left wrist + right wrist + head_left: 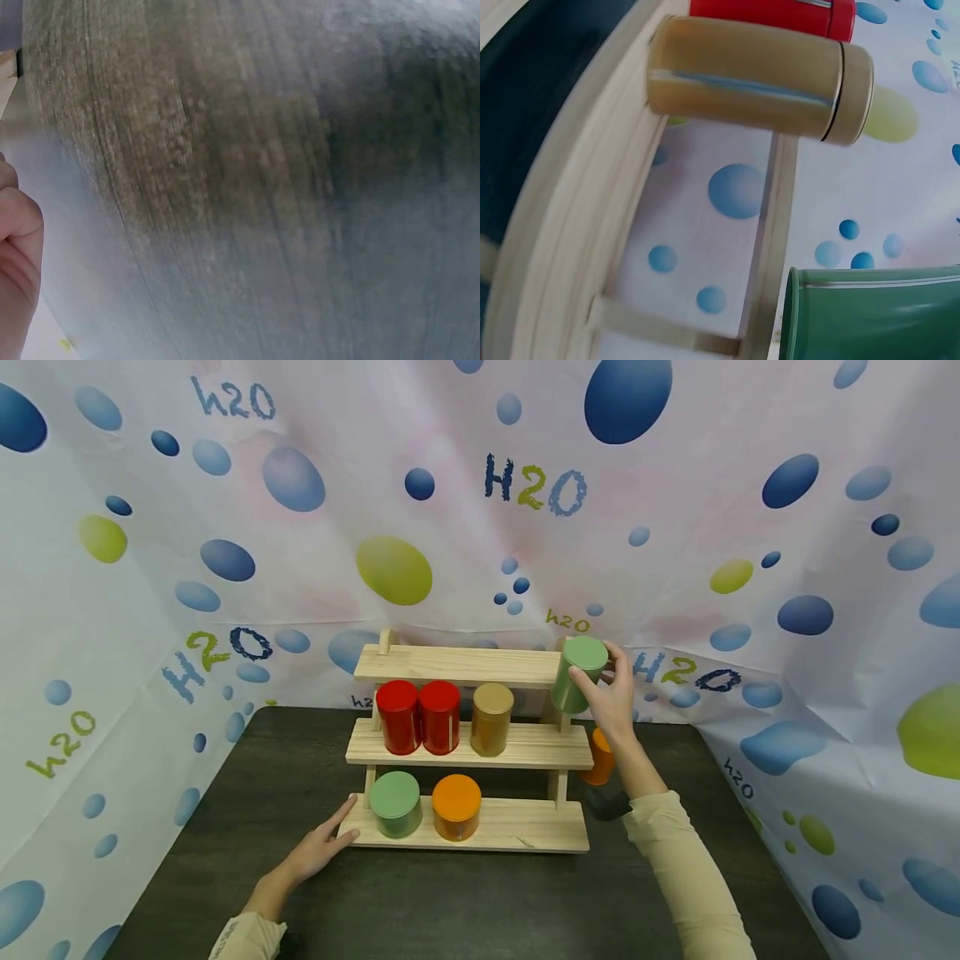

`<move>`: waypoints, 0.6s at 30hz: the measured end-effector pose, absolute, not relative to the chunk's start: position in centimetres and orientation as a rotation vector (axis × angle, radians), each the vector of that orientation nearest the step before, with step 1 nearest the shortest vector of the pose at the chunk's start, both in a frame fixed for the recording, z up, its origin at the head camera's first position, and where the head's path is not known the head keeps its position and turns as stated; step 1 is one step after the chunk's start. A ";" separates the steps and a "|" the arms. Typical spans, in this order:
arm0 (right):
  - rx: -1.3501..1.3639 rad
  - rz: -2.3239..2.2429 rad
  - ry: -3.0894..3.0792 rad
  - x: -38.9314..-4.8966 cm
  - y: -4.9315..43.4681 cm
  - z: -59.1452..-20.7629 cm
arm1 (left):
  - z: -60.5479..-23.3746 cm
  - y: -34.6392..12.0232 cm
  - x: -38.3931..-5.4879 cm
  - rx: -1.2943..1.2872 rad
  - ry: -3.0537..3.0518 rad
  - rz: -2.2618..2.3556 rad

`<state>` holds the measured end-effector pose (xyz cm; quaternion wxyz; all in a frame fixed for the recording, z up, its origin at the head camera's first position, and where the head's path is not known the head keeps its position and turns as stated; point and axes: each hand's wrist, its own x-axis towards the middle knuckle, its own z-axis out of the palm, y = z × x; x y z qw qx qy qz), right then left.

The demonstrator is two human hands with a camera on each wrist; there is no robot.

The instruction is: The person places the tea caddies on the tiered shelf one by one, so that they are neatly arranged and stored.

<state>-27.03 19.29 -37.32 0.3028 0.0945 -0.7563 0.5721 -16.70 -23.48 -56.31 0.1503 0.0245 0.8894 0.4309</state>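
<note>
My right hand (613,693) grips a tall green canister (577,681), thumb on its near side and fingers round its right. The canister tilts slightly at the right end of the top board of a three-tier wooden shelf (465,667); its lower part overlaps the gap above the middle board. In the right wrist view the green canister (877,315) lies at lower right, near the top board. My left hand (318,847) touches the left end of the bottom board (525,831), fingers extended. The left wrist view catches only part of that hand (19,255).
On the middle board stand two red canisters (397,718) and a gold canister (492,720). A short green jar (396,806) and a short orange jar (456,808) are on the bottom board. Another orange container (600,762) is on the dark table (450,910), partly behind my right forearm.
</note>
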 end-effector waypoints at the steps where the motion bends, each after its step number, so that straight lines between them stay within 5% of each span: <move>1: 0.246 1.530 -2.004 -27.2 18.9 -37.2 | -56.3 -23.5 -16.7 0.074 2.553 1.238; 18: 0.349 1.626 -2.033 -29.4 12.6 -34.9 | -56.2 -23.5 -16.8 0.073 2.555 1.182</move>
